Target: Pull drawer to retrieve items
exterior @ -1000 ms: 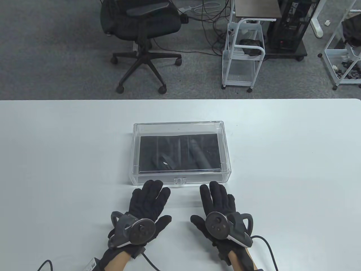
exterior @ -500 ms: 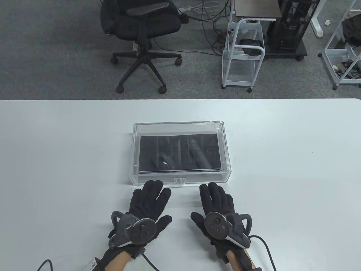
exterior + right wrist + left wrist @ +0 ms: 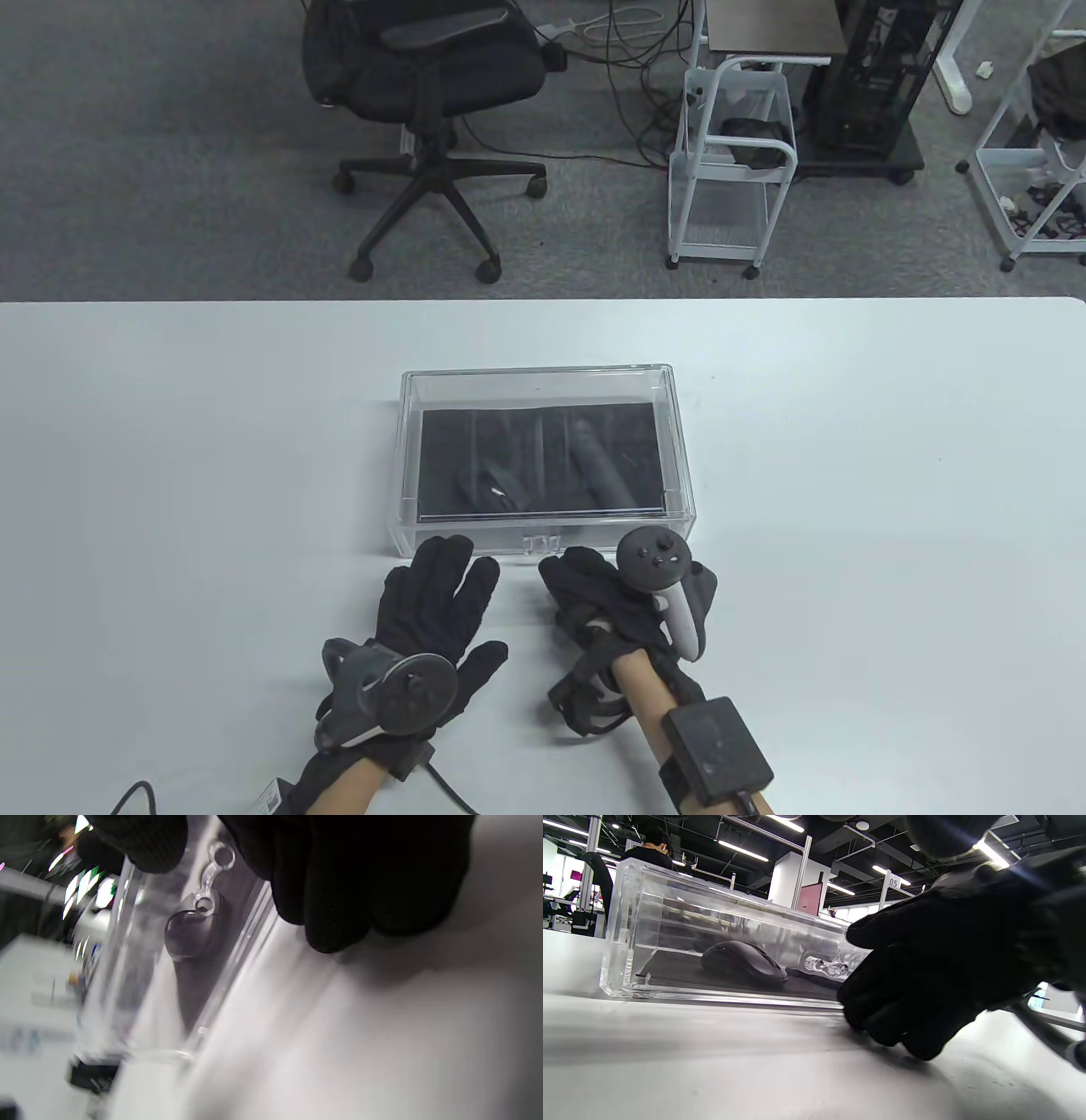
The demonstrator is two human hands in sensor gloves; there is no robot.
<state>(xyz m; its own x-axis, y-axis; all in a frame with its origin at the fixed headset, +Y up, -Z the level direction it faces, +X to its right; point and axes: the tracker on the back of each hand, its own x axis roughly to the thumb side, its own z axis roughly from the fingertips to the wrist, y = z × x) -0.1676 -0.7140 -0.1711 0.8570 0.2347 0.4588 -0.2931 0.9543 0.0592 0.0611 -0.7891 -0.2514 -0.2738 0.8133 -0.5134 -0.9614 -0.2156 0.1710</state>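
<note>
The left hand point(image 3: 433, 607) lies flat on the white table point(image 3: 848, 509), palm down and fingers spread, holding nothing; its fingertips point(image 3: 441, 552) sit just short of the front face of the clear acrylic drawer box point(image 3: 543, 382). The right hand point(image 3: 611, 594) is rolled onto its side, thumb side up, with the tracker point(image 3: 657, 577) turned upward and the bare forearm showing behind it. Its fingers curl toward the small clear handle point(image 3: 541, 543) at the middle of the drawer front, beside it; in the right wrist view the gloved fingers point(image 3: 339, 878) hang close around the handle point(image 3: 210, 878), but whether they actually grip it cannot be told from any view. The left wrist view shows the right hand point(image 3: 946, 963) resting its knuckles on the table directly before the handle point(image 3: 827, 966). The drawer looks fully pushed in, its front flush with the case. Inside, on a dark liner point(image 3: 543, 424), lie a black computer mouse point(image 3: 742, 963) toward the left and a dark elongated object point(image 3: 598, 467) toward the right, too dim to name. Beyond the table's far edge stand a black office chair point(image 3: 424, 76) and a white wire cart point(image 3: 730, 161) on grey carpet.
</note>
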